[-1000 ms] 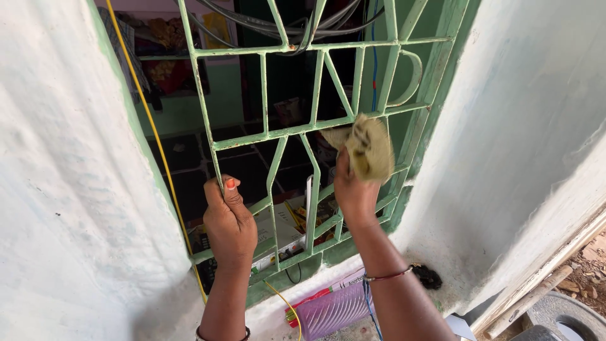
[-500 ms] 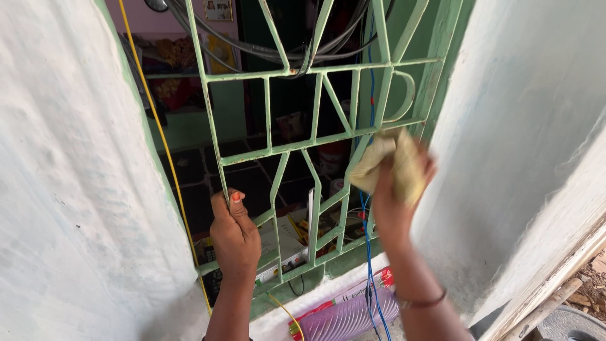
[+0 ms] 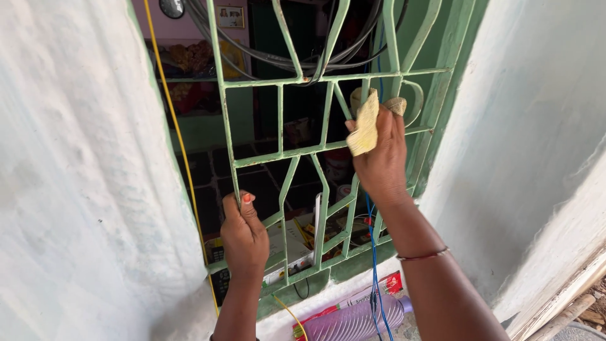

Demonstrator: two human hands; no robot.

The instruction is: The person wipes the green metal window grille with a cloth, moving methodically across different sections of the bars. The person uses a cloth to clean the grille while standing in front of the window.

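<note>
Head cam, looking down at a green window grille [image 3: 297, 151] set between pale walls [image 3: 76, 189]. Left hand [image 3: 245, 237] at 7 o'clock, fingers clenched round an upright bar, thumb up top. Right hand [image 3: 382, 158] at 2 o'clock, fingers grasping a yellow cloth [image 3: 365, 126], pressed onto a slanted bar just under the top rail, near the curl at the right edge. Progress, judging by looks: can't tell which bars are wiped vs not; paint looks worn and dull all over, so call it mid-job w/ lower bars prob. left. Containers: purple ribbed bottle [image 3: 360, 319] lying on the sill at 6 o'clock, contents not visible. Blue wire [image 3: 374, 252] hangs past the wrist, yellow cable [image 3: 180, 145] runs down at 9 o'clock.
</note>
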